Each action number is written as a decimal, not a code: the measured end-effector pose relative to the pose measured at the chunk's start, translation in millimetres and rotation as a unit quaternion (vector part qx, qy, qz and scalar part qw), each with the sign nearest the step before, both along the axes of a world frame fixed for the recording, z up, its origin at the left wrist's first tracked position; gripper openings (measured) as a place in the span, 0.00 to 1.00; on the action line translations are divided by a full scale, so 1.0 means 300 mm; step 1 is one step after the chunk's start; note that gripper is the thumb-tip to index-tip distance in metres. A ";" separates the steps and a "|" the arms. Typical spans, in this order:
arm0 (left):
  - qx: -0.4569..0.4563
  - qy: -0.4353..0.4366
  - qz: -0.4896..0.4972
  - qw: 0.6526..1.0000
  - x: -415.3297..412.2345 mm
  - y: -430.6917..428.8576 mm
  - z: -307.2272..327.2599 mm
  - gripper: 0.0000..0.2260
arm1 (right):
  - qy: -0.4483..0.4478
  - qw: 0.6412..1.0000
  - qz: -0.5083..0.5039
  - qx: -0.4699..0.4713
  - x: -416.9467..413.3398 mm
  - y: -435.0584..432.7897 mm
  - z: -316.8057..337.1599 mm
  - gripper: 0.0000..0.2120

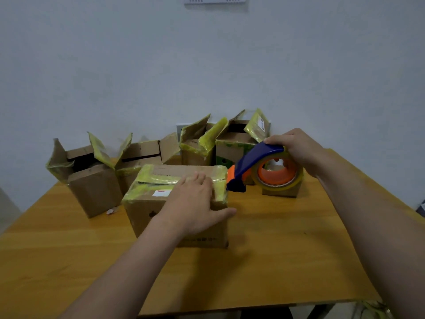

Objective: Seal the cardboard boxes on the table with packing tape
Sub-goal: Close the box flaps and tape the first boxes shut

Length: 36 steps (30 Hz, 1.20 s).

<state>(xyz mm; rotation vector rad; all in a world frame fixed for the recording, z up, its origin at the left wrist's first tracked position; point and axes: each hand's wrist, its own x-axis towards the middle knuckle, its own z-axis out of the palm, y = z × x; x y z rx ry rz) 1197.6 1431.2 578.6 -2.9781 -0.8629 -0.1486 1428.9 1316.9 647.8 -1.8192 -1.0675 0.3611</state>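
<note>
the brown cardboard box (143, 217), flaps closed and edges wrapped in crinkly yellowish tape, is sitting mid-way on the smooth orange wooden table (287, 261), and the left hand (195, 203) is pressing its top down with flat, straight fingers. the right hand (296, 148) is gripping the blue and orange plastic tape dispenser (255, 161) with its glossy clear roll (279, 186), nose just beside the box's right top edge, so a strip is probably being started; the next move is likely calling for a steady pull across the seam.
</note>
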 end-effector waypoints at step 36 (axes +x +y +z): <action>-0.005 -0.067 -0.050 0.996 0.053 -0.019 -0.028 0.36 | -0.077 0.995 0.052 -0.043 -0.037 -0.077 0.019 0.19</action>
